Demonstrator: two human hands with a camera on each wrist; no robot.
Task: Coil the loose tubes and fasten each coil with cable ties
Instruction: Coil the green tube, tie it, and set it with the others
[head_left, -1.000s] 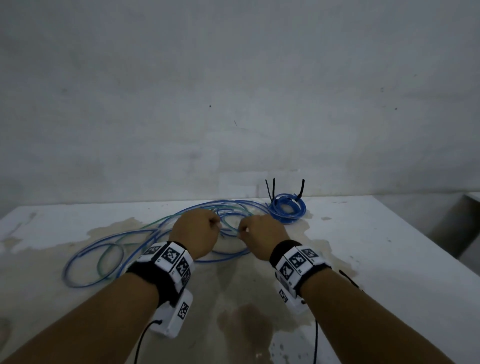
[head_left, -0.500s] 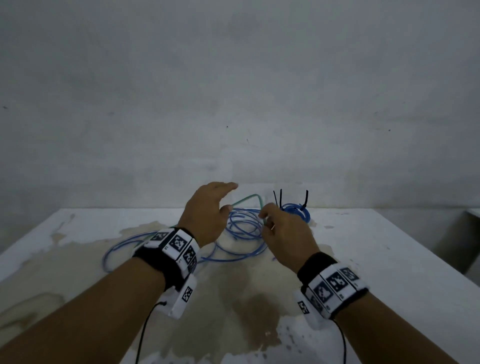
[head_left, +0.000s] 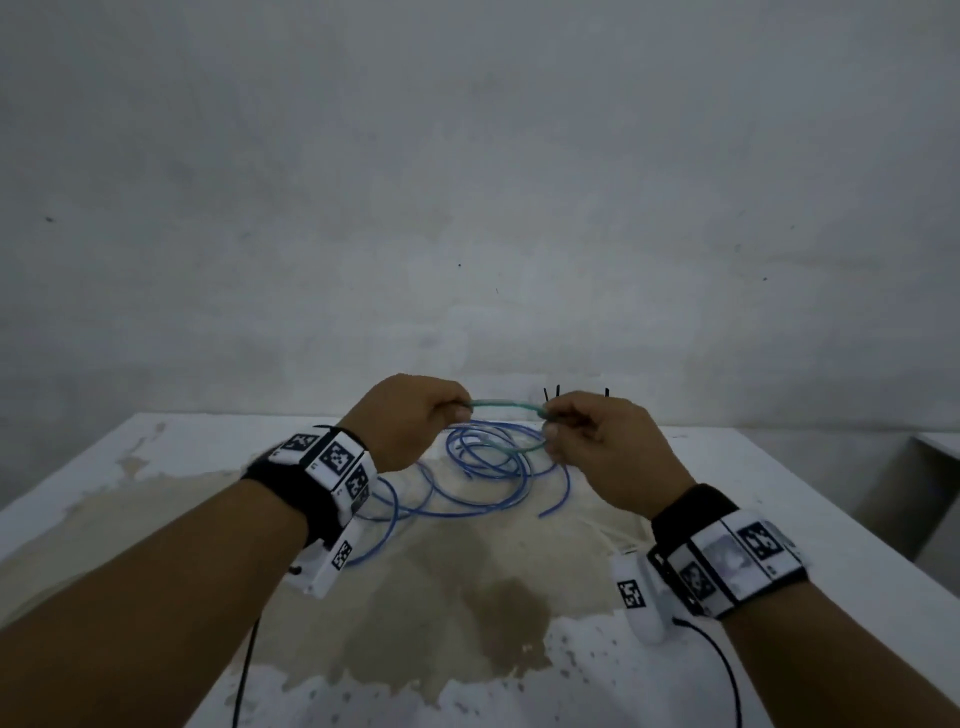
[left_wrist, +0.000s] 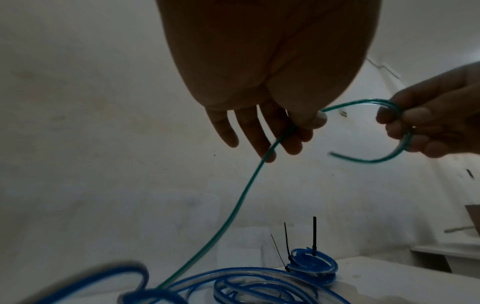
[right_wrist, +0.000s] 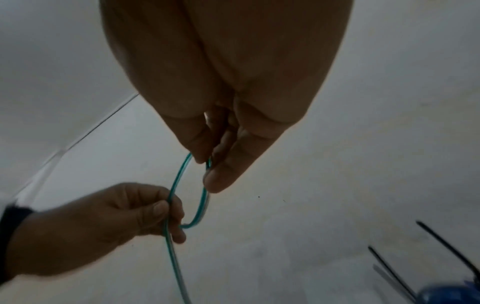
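Here the worktop (head_left: 779, 519) carries loose blue tubes (head_left: 483, 467) and a finished blue coil (left_wrist: 314, 265) with black cable ties (left_wrist: 314, 236) upright. Raised above: green tube (head_left: 501, 404), spanning left-right between hands. Left hand (head_left: 410, 421) pinches the long running side; right hand (head_left: 597, 441) grips the first small loop, free end hanging below. Next turn feeds from the left.

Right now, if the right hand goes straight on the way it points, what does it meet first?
Probably the left hand: the right hand points leftward along the green tube both hold. Depth is unclear.
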